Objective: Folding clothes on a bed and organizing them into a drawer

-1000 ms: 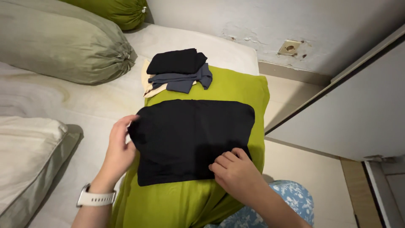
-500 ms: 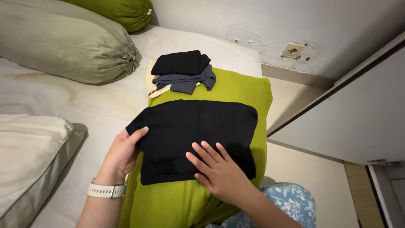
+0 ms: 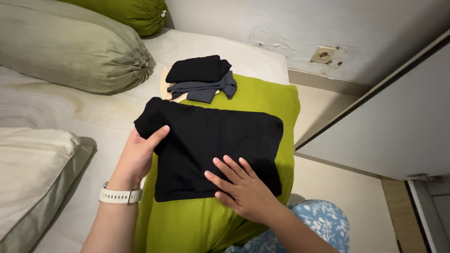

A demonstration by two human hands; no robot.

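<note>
A black garment (image 3: 220, 140) lies partly folded on a lime-green pillow (image 3: 262, 98). My left hand (image 3: 138, 157), with a white watch on the wrist, grips the garment's left edge and lifts that corner up and inward. My right hand (image 3: 239, 187) lies flat, fingers spread, pressing the garment's lower middle against the pillow. Beyond the garment sits a small stack of folded clothes (image 3: 199, 77): black on top, dark grey under it, a beige piece at the bottom.
A grey-green bolster (image 3: 70, 51) and a green bolster (image 3: 126, 11) lie at the back left of the bed. A pale pillow (image 3: 33, 173) is at the left. A white cabinet door (image 3: 398, 122) and tiled floor (image 3: 337, 187) are to the right. My blue floral-clothed knee (image 3: 318, 229) shows below.
My left hand has closed on the garment's left edge and raised that corner up toward the stack. My right hand moved from the lower right corner to the lower middle and flattened.
</note>
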